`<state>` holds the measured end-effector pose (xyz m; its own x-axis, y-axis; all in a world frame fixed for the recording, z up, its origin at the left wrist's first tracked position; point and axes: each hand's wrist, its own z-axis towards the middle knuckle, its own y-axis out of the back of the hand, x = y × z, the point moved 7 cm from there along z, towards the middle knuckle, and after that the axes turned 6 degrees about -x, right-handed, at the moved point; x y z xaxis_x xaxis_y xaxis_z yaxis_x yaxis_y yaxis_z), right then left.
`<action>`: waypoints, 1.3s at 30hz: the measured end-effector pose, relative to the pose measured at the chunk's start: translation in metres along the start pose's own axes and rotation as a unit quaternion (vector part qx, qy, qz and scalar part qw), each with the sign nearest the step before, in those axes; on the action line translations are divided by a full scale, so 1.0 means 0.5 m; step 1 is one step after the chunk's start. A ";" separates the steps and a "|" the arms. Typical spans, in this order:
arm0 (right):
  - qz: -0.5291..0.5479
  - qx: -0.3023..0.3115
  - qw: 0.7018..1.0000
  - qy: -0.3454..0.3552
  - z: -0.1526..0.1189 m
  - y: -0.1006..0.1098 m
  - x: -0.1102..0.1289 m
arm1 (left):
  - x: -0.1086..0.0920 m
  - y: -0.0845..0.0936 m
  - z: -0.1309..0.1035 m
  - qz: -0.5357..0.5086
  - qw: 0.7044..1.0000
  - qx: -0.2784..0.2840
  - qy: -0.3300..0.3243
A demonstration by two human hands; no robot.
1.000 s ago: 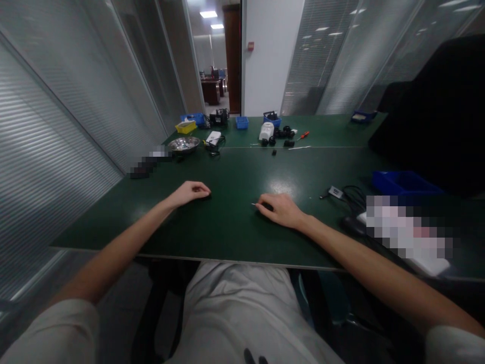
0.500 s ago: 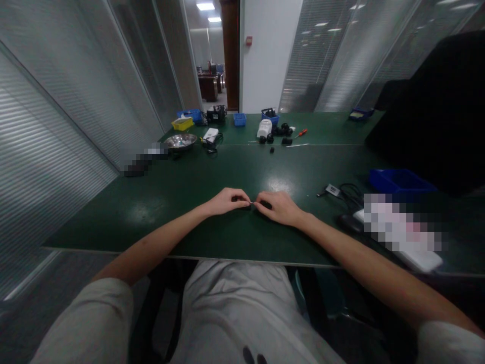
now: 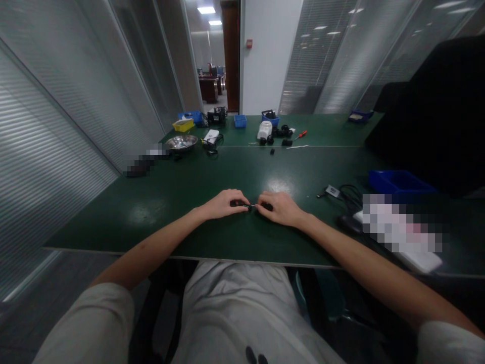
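Low over the green table (image 3: 227,237), my left hand (image 3: 226,203) pinches a small dark piece (image 3: 249,208) that shows at its fingertips. Close beside it on the right, my right hand (image 3: 279,208) is closed, thumb and fingers together, on something thin and light that points at the dark piece. Both items are too small to name, and the fingers hide most of them. A narrow gap separates the two hands.
Farther back are a metal bowl (image 3: 182,143), a yellow tray (image 3: 183,125), a white adapter (image 3: 211,136), a blue basket (image 3: 240,121) and a red screwdriver (image 3: 301,135). At the right lie a blue bin (image 3: 397,182), cables (image 3: 350,194) and a black mouse (image 3: 349,223).
My left hand has shifted slightly down and left, and more of the dark piece shows at its fingertips. My right hand has hardly moved.
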<state>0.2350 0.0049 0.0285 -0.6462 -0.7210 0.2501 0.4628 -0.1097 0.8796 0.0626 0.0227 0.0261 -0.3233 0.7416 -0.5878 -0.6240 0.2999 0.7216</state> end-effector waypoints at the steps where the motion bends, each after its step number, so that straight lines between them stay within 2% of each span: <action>1: 0.001 0.000 1.000 0.001 0.000 0.000 0.000 | -0.001 0.000 0.000 0.002 1.000 0.000 -0.001; 19: -0.010 0.023 1.000 -0.006 -0.001 0.001 0.002 | -0.003 -0.001 -0.003 0.045 0.999 0.008 -0.008; 29: -0.026 0.032 0.999 -0.004 -0.001 -0.002 0.012 | 0.001 -0.001 -0.003 -0.003 1.000 -0.010 -0.017; 39: -0.041 0.024 0.999 -0.006 0.000 -0.006 0.013 | 0.011 0.003 -0.006 -0.015 0.998 -0.053 -0.039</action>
<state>0.2292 0.0005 0.0275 -0.6884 -0.7026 0.1800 0.3779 -0.1356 0.9159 0.0576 0.0251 0.0231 -0.2490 0.7792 -0.5752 -0.7063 0.2603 0.6583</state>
